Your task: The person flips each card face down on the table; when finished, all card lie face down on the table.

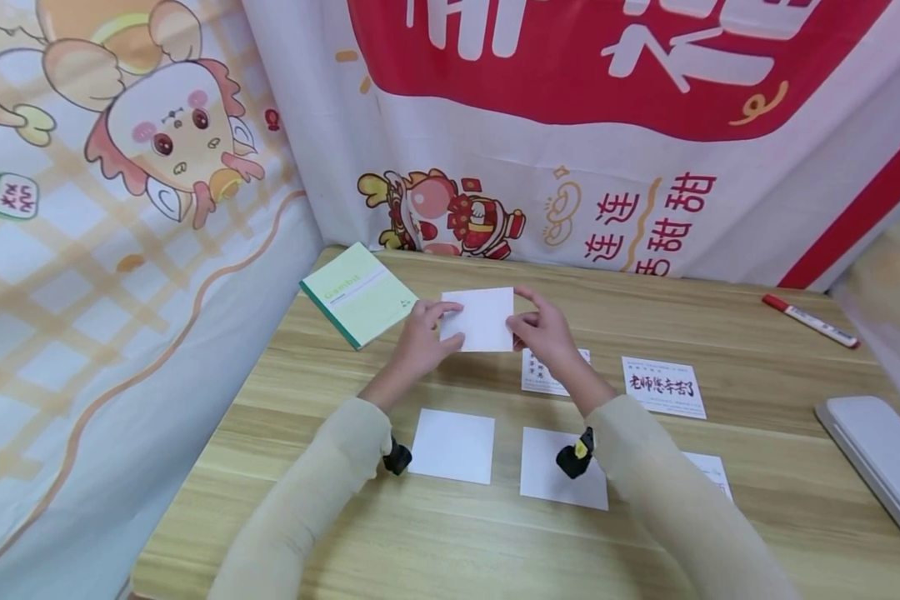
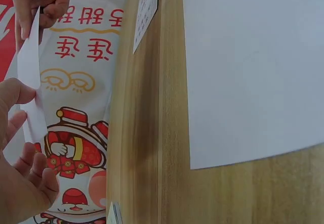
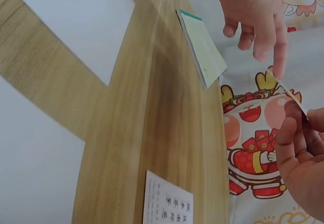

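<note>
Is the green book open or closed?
Closed. The green notebook lies flat on the table with its cover showing; the right wrist view shows its pages together.

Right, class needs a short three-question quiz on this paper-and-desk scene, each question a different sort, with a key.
1. True or false: both hands hold the white card above the table.
2. Which lies at the table's far right edge? A) green notebook B) red marker C) blank sheet
3. Fill in: the left hand grips the card's ___ edge.

Key: 1 true. 2 B. 3 left; the right hand pinches the opposite edge.
</note>
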`<state>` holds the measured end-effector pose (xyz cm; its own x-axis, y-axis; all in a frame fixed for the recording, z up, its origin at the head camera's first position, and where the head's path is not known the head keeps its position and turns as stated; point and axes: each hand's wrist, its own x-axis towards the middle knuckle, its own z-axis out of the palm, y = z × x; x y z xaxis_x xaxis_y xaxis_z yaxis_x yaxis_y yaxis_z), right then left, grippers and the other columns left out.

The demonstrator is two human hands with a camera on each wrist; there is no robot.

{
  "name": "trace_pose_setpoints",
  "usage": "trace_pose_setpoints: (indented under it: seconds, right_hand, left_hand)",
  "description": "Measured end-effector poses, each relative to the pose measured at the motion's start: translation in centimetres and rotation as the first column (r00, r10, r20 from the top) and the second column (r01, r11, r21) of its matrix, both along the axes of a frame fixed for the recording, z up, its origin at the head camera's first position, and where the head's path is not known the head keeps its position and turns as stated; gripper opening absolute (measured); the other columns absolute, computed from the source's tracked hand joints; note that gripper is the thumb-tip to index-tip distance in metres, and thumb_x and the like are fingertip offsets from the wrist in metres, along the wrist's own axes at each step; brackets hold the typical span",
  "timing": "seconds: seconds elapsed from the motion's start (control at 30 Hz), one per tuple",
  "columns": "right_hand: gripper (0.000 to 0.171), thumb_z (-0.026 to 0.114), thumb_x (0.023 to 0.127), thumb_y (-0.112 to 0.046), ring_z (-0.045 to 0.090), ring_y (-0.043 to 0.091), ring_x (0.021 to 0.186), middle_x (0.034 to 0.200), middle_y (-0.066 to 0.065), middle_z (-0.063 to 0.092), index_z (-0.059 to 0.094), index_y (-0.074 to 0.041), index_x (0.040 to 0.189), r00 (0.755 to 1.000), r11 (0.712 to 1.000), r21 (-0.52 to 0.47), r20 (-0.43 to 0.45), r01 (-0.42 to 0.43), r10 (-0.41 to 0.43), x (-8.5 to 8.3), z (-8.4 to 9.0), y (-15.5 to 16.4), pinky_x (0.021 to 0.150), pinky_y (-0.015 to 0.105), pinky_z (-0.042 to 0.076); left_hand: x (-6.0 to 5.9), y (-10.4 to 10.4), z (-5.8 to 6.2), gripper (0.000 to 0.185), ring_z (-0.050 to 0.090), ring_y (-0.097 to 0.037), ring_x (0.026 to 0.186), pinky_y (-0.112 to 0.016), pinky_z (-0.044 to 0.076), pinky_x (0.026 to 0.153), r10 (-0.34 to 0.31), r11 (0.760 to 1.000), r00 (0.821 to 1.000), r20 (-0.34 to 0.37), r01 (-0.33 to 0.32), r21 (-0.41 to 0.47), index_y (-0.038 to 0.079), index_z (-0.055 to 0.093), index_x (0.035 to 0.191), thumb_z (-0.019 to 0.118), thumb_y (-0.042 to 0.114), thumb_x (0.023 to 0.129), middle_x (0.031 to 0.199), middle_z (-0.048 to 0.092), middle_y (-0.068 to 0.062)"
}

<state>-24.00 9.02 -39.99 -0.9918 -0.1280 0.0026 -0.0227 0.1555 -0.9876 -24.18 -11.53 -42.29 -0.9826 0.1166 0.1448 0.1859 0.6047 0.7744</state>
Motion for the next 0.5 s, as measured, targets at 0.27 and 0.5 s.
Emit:
trace_pose_setpoints:
  seconds: [0.27, 0.5]
  right_hand:
    - [0.044, 0.054, 0.09, 0.002, 0.053, 0.014, 0.056, 0.08, 0.015, 0.062, 0.045, -0.004, 0.133, 0.995, 0.997, -0.037, -0.081, -0.068, 0.065, 0.2, -1.0, 1.0, 0.056, 0.029, 0.05]
    - [0.042, 0.056, 0.09, -0.001, 0.059, 0.019, 0.07, 0.093, 0.018, 0.06, 0.047, -0.003, 0.131, 0.979, 0.978, -0.025, -0.01, -0.206, 0.205, 0.2, -1.9, 2.1, 0.071, 0.041, 0.052]
  left_hand:
    - [-0.4, -1.8, -0.6, 0.049, 0.052, -0.02, 0.089, -0.028, 0.049, 0.071, -0.074, 0.957, 0.986, 0.147, 0.029, 0.288, 0.02, 0.053, 0.129, 0.068, 0.011, 0.083, 0.112, 0.051, -0.009]
    - [-0.2, -2.1, -0.6, 0.05, 0.053, -0.019, 0.086, -0.026, 0.048, 0.075, -0.095, 0.927, 0.983, 0.158, 0.029, 0.374, 0.012, 0.053, 0.129, 0.064, 0.0, 0.082, 0.098, 0.055, -0.01]
